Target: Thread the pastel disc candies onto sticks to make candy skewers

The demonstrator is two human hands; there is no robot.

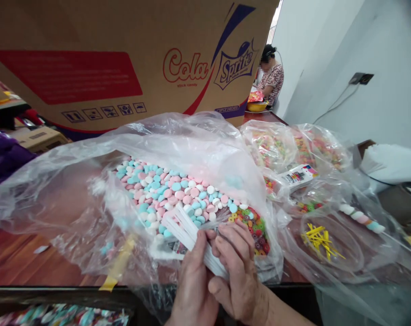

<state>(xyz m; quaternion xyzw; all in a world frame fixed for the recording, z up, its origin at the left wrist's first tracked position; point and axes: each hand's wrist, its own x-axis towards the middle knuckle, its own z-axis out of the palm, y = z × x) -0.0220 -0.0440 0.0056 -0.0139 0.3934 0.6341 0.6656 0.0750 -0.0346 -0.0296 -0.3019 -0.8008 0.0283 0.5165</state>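
Note:
Several white paper sticks (pixel 182 226) lie bundled between my two hands, with their far ends fanned toward the candies. My left hand (pixel 196 276) wraps round the bundle from the left, its thumb along the top. From the right, my right hand (pixel 237 271) closes over the same sticks with bent fingers. Just beyond them, pink, blue and white tablet candies (pixel 173 192) fill an opened clear plastic bag (pixel 205 145). Small multicoloured ring candies (pixel 256 226) sit at that bag's right side, partly hidden by my right hand.
A large cardboard box (pixel 124 27) stands behind the bag. To the right are bags of ring candies (pixel 273 147), a small printed box (pixel 298 176), yellow twist ties (pixel 322 242) and a candy skewer (pixel 361 218). Wrapped candies (pixel 63 314) fill a drawer below. Another person (pixel 271 77) sits behind.

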